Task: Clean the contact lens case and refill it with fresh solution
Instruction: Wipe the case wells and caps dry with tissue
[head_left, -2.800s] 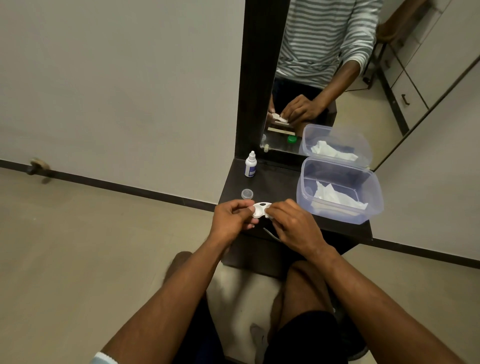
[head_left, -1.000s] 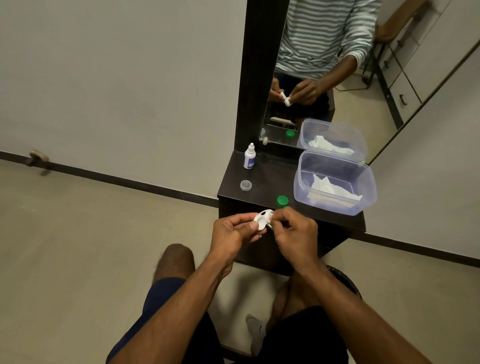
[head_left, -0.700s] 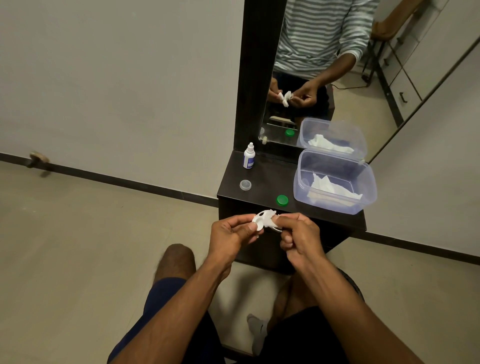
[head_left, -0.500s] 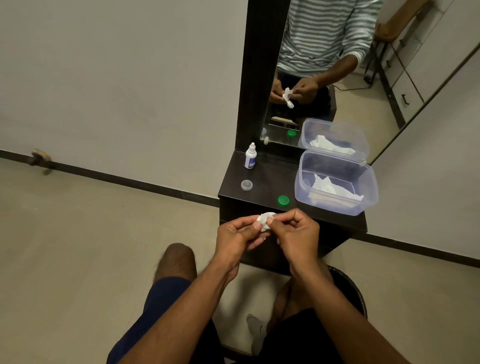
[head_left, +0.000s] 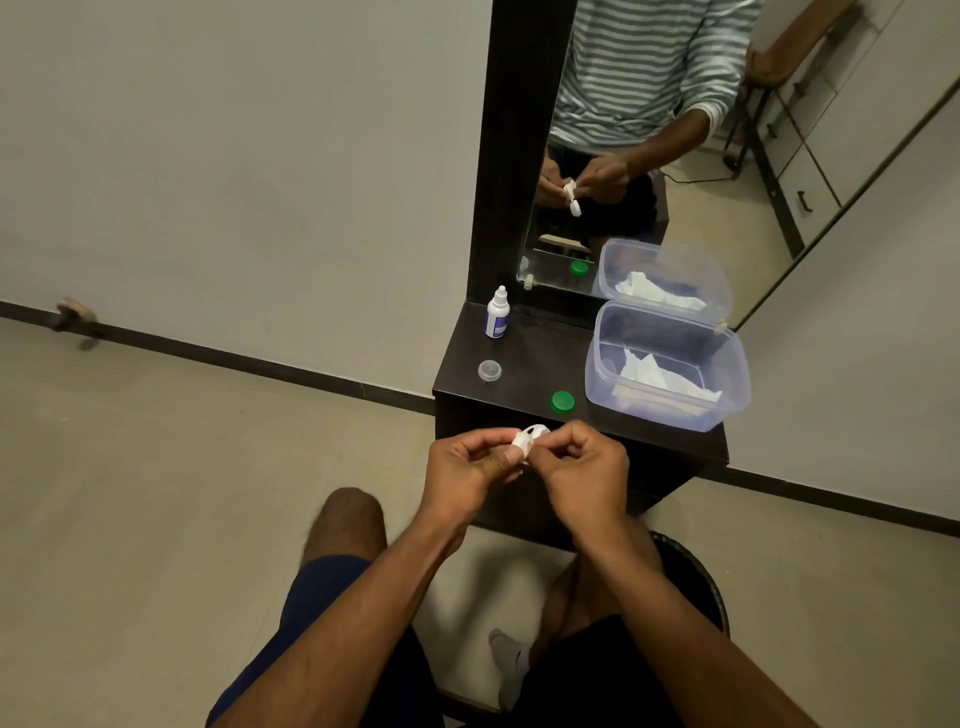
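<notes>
Both hands are working just off the front edge of the bench (head_left: 524, 358), held in the air over the knees. Left hand (head_left: 467, 467) is pinching the white contact lens case (head_left: 531, 435) between thumb and curled fingers. Right hand (head_left: 582, 467) is curled tight against the case from the other side, fingertips pinching at it; a bit of white tissue (head_left: 519, 444) seems to be wrapped round the left fingertip end, can't tell exactly who is gripping it. Case is touching both hands, clear of the bench.

On the bench: green cap (head_left: 562, 401) is lying near the front edge, just beside the clear plastic tub (head_left: 727, 384) sitting at the right edge with crumpled tissue inside. Clear cap (head_left: 489, 370) is lying toward the left edge. Small solution bottle (head_left: 497, 314) is standing upright at the back left corner, against the mirror frame (head_left: 514, 130). The mirror is showing the hands and case in reflection.
</notes>
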